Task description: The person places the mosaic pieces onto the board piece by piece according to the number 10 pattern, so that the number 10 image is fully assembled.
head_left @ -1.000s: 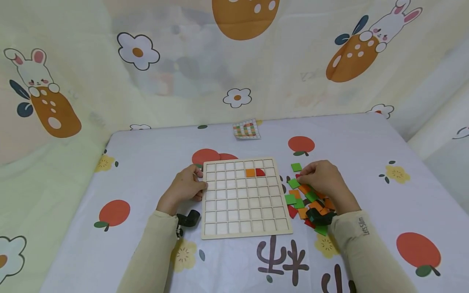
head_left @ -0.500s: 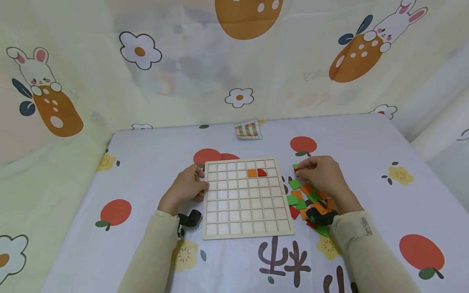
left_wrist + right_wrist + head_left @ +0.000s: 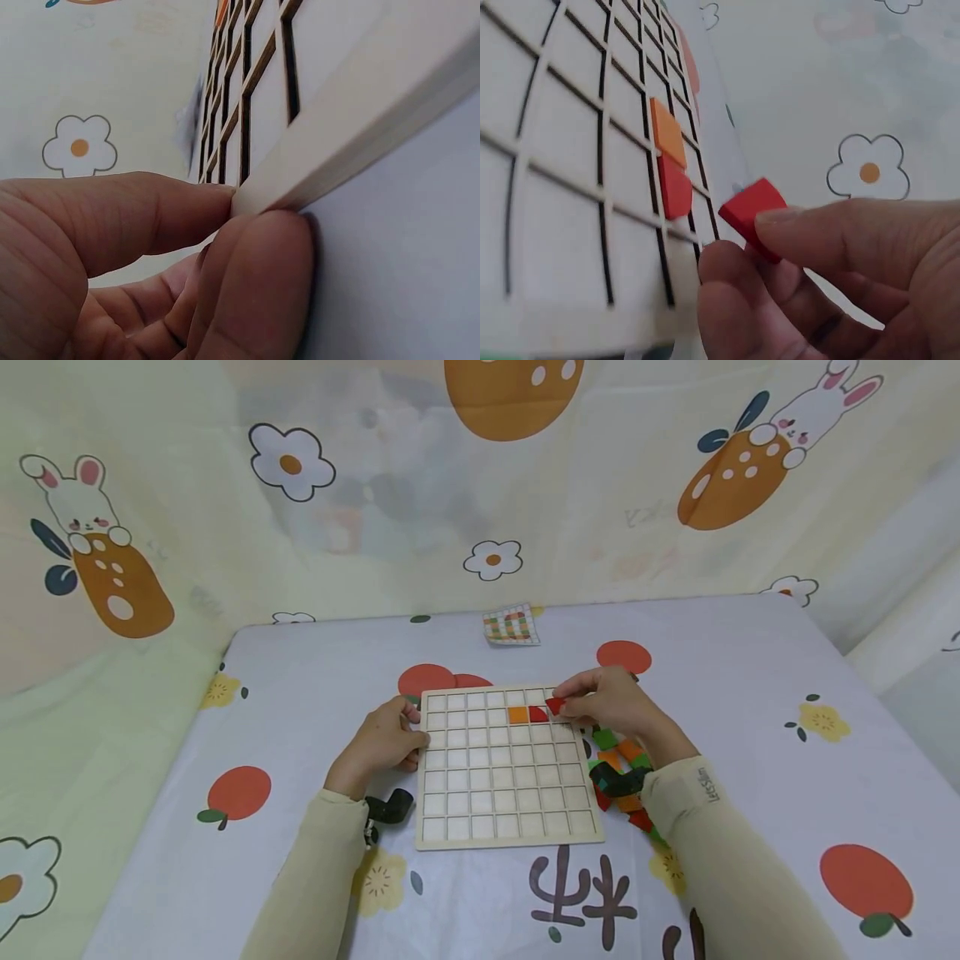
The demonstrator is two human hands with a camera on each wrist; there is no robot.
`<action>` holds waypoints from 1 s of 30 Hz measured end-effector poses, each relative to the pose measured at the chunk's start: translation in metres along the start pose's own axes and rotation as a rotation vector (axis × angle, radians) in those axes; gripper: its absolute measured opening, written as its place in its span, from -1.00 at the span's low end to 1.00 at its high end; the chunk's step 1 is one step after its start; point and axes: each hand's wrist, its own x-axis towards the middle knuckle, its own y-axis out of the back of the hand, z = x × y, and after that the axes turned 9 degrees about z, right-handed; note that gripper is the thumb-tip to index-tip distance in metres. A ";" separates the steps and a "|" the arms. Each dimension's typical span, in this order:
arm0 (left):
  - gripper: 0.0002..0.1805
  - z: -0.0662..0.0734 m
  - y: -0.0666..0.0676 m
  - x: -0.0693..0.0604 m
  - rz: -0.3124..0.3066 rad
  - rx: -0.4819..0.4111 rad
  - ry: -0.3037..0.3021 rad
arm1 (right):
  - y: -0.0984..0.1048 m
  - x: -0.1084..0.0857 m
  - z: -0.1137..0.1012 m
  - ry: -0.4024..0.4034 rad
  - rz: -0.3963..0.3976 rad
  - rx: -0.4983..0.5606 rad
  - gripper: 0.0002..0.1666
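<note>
A square wooden grid board (image 3: 504, 823) lies on the table between the hands. One orange square tile (image 3: 518, 715) and a red tile with a rounded side (image 3: 538, 714) sit side by side in its second row from the far edge. My left hand (image 3: 381, 742) holds the board's left edge, thumb and a finger against the rim in the left wrist view. Between thumb and fingers, my right hand (image 3: 617, 703) pinches a red tile (image 3: 754, 208) above the board's far right part, just right of the placed red tile. The fingers partly cover this held tile.
Loose green, orange and red tiles (image 3: 604, 739) are heaped right of the board, partly under the right forearm. A small card with a coloured grid pattern (image 3: 512, 627) lies near the table's far edge. Patterned cloth (image 3: 405, 527) hangs behind the table.
My right hand has picked a red tile from the loose tiles and moved left with it, over the board's right side. The left hand keeps its place at the left edge.
</note>
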 end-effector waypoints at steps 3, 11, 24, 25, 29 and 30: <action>-0.70 -0.001 0.000 0.000 -0.004 -0.009 0.007 | -0.007 0.006 -0.007 0.009 -0.047 0.006 -0.69; -0.70 -0.002 0.000 0.001 -0.006 -0.014 0.013 | -0.026 0.023 -0.019 0.062 -0.124 -0.023 -0.72; -0.70 0.000 0.000 0.000 -0.003 -0.015 0.016 | -0.042 0.039 -0.030 0.058 -0.180 -0.126 -0.84; -0.70 0.000 0.000 0.000 -0.002 -0.014 0.016 | -0.043 0.039 -0.031 0.062 -0.187 -0.136 -0.83; -0.70 0.000 0.000 0.000 0.002 -0.013 0.016 | -0.047 0.042 -0.035 0.055 -0.202 -0.161 -0.81; -0.71 0.000 0.000 0.000 0.002 -0.014 0.015 | -0.048 0.042 -0.036 0.050 -0.203 -0.163 -0.80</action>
